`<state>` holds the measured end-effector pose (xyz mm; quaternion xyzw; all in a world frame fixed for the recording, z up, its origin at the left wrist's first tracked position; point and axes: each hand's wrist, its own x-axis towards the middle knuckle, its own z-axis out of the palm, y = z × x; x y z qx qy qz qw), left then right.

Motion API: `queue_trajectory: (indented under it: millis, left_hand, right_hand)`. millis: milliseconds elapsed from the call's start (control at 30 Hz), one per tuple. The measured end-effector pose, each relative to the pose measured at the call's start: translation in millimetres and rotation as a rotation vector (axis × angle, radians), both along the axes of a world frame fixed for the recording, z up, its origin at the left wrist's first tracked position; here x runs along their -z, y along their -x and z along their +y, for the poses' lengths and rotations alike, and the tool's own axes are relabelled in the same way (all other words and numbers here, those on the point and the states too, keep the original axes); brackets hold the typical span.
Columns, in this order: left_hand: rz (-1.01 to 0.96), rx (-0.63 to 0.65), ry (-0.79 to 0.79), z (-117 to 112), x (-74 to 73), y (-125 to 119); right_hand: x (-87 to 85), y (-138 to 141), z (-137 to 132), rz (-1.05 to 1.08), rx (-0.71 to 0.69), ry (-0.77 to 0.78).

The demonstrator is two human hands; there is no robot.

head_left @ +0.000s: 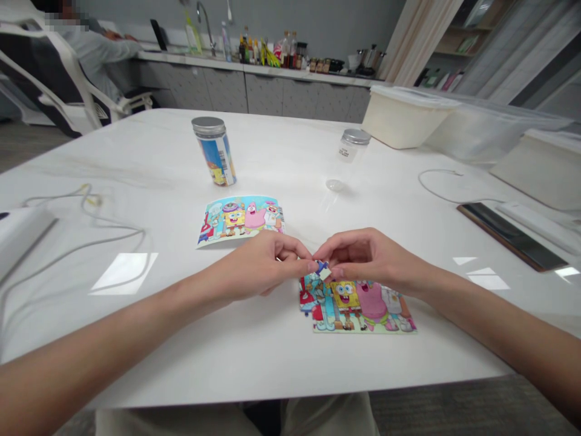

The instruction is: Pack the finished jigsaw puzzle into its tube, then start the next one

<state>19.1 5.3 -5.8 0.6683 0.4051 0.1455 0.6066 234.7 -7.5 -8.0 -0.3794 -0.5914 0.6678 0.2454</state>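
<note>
A small jigsaw piece is pinched between the fingertips of my left hand and my right hand, just above the top left corner of a cartoon jigsaw puzzle lying flat on the white table. Both hands have their fingers curled together around the piece. A printed reference picture of the same cartoon lies a little farther back and to the left. Behind it stands a clear puzzle jar with a metal lid.
A small lidded jar and a clear round cap sit mid-table. White cables trail at left, a dark tablet and white bins at right. A person sits in a chair at far left by the kitchen counter.
</note>
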Motion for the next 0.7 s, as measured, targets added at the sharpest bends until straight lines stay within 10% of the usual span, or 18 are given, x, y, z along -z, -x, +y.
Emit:
queue_trajectory:
  millis: [700]
  left_hand:
    - [0.054, -0.067, 0.019, -1.4, -9.3, -0.8]
  right_hand:
    - [2.2, 1.3, 0.1, -0.07, 0.092, -0.027]
